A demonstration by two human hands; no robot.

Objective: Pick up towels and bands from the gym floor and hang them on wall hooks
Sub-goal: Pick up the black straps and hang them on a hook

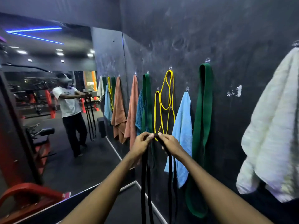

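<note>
Your left hand (142,143) and right hand (171,145) both pinch the band (143,183) at its top; it hangs vertical, hooks (187,89) above and ahead on wall (226,38).

Towels (182,126), bands (202,126) on wall hooks (207,60); mirror (48,110) to L.

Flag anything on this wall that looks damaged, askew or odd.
Two things: white scuffed patches mar the dark wall between the wide green band and the white towel, at hook height, like residue where a hook might have come off. The yellow band is strung in a tangle over two hooks rather than one.
</note>
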